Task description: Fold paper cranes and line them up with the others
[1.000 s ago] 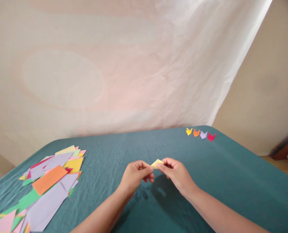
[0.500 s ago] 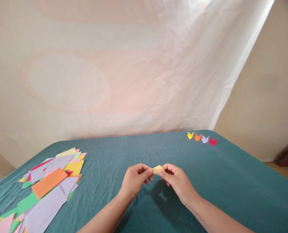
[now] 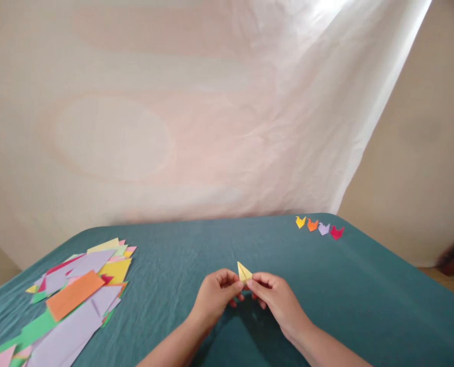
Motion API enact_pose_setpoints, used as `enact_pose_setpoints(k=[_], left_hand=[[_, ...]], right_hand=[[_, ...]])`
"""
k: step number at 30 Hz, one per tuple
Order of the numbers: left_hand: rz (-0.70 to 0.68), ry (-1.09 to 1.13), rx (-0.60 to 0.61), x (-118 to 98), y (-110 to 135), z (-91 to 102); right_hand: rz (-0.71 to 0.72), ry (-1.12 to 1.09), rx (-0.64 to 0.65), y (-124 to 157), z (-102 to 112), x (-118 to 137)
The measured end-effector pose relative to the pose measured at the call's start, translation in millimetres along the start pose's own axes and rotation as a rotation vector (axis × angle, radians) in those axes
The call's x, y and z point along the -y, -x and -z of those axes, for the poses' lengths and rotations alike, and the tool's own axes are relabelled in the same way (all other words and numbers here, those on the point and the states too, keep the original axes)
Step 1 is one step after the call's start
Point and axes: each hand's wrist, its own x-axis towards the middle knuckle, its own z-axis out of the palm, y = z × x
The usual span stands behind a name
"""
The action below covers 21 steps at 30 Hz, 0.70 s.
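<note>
A small piece of pale yellow folded paper is held up over the table, its pointed tip upward and a crease running down its middle. My left hand pinches its lower left corner between thumb and fingers. On the other side, my right hand pinches the lower right corner the same way. The fingertips of both hands nearly meet at the paper's base, hiding its bottom edge.
Loose coloured papers are heaped on the left of the green-clothed table. Several folded paper birds, among them a yellow bird and a red bird, lie in a row at the far right. A pale cloth hangs behind.
The yellow folded paper has turned from lying sideways between my hands to pointing upward. My fingertips have come closer together. The view has tilted up slightly.
</note>
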Motion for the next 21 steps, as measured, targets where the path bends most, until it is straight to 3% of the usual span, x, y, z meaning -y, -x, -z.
enact_pose_setpoints(k=[5, 13, 21], left_hand=[[-0.054, -0.061, -0.050, -8, 2, -3.0], [-0.076, -0.093, -0.066, -10, 5, -6.7], [-0.097, -0.140, -0.084, -11, 6, -7.7]], right_hand=[[-0.008, -0.092, -0.005, 1, -4, -1], [-0.083, -0.451, -0.013, 4, -9, 5], [-0.144, -0.605, -0.056, 3, -7, 4]])
